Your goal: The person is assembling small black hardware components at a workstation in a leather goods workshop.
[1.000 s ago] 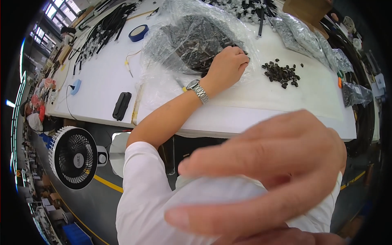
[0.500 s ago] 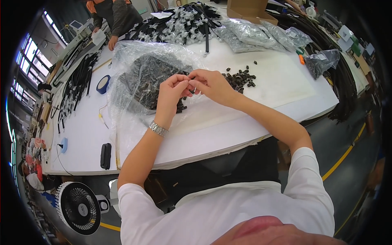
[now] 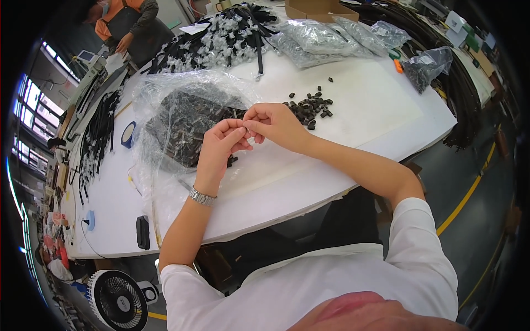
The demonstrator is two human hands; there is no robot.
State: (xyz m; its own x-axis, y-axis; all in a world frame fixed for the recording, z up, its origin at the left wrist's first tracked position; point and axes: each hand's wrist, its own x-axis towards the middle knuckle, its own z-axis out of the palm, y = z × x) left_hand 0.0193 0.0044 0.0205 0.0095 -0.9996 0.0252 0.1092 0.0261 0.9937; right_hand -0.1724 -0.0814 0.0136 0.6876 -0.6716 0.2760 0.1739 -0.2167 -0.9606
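Note:
Both hands meet over the white worktable, fingertips pinched together. My left hand (image 3: 222, 142), a metal watch on its wrist, is closed, thumb against the fingers. From the right, my right hand (image 3: 276, 126) pinches at the same spot; whatever sits between the fingertips is too small or hidden to make out. Just behind and left of them lies a large clear plastic bag (image 3: 144, 113) full of small dark pieces, some spilling from its opening near my left hand. Beyond my right hand is a loose pile of small black pieces (image 3: 314, 106).
Black straps with clear plastic bits (image 3: 218, 41) heap at the back, beside filled plastic bags (image 3: 314, 39) and a cardboard box (image 3: 320, 9). A tape roll (image 3: 128, 134) and black case (image 3: 143, 232) lie left. A fan (image 3: 118, 298) stands below; a co-worker (image 3: 132, 27) works far left.
My hands stay pinched together, now slightly lower and further left in the picture. The whole view has shifted a little. The co-worker's hands have moved up and left.

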